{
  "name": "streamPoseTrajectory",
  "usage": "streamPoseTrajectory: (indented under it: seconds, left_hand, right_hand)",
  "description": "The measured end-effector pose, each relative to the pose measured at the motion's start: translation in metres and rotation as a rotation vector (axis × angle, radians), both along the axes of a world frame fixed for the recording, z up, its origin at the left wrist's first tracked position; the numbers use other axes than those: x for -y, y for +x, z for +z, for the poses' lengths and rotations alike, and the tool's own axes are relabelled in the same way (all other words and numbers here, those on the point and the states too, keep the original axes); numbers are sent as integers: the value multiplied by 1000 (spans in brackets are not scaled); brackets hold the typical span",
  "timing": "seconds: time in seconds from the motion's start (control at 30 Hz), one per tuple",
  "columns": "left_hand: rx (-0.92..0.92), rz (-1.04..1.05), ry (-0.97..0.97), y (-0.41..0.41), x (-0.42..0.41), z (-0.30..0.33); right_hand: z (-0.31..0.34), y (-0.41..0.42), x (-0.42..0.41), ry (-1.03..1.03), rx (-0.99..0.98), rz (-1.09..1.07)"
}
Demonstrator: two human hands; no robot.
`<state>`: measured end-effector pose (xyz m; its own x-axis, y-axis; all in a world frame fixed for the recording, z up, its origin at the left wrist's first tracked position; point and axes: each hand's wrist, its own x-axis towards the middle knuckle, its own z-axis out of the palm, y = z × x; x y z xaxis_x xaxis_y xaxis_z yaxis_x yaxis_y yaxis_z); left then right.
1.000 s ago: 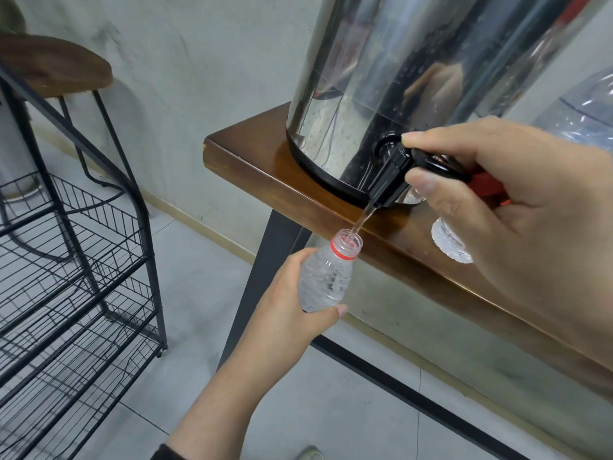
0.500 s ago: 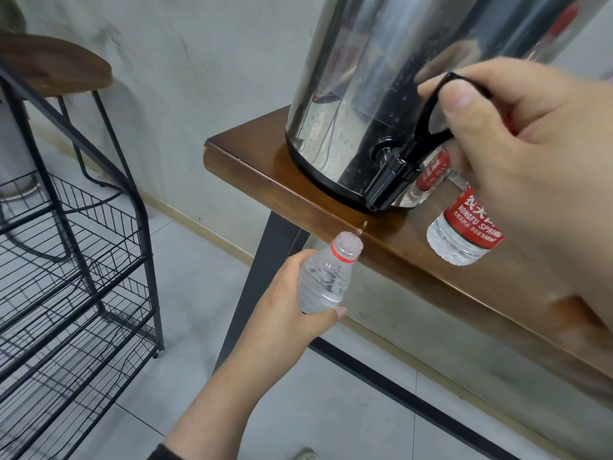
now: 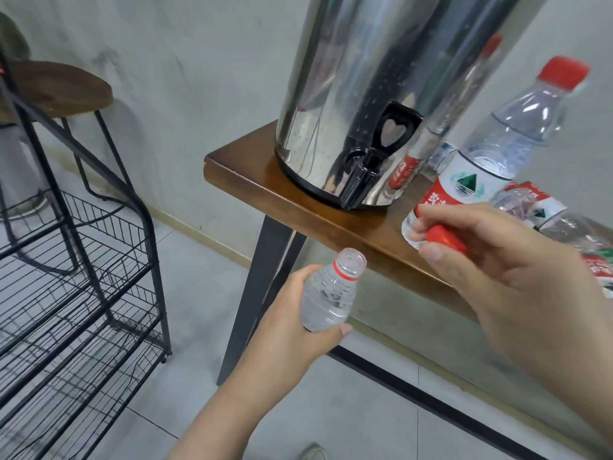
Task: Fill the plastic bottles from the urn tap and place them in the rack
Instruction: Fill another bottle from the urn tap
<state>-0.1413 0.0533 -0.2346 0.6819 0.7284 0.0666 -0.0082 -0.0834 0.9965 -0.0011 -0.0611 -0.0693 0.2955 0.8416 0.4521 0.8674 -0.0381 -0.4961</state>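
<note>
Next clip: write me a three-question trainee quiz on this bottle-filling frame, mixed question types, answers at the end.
1. True or false: water is running from the black urn tap on the steel urn.
2. Which does the right hand pinch? A) red bottle cap B) tap lever C) wire rack
3. Fill in: the left hand grips the small clear plastic bottle, whose mouth is ____.

Key: 1 false, no stream shows. 2 A. 3 uncapped; it sits below the wooden table edge, and the black wire rack holds no bottle in view.
</note>
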Motion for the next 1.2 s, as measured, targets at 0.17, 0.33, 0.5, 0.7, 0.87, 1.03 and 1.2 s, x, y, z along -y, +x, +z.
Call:
streamPoseTrajectory:
  seconds: [0.17,0.33,0.5,0.7,0.87,1.03,1.2]
  left_hand:
    - [-2,-14,35,-21,30,28]
    - [15,-35,26,-45,59,61]
    - [24,-21,89,-72,90,99]
    - [42,-21,108,-95,121,132]
    - [48,-3,141,-115,139,154]
    - [1,-14,191,-129,158,168]
    - [-28,-53,218,-138,172,182]
  right_hand:
    - [7,-21,10,-94,-42,94]
    - [28,-46,27,-122,-63,176]
    - [57,-72,49,-62,-70,234]
    - [75,-94,75,7,-15,270]
    - [99,-105,103,-127,93,257]
    - [131,-114,119,-194,111,160]
    - [155,-121,133,-345,224,246]
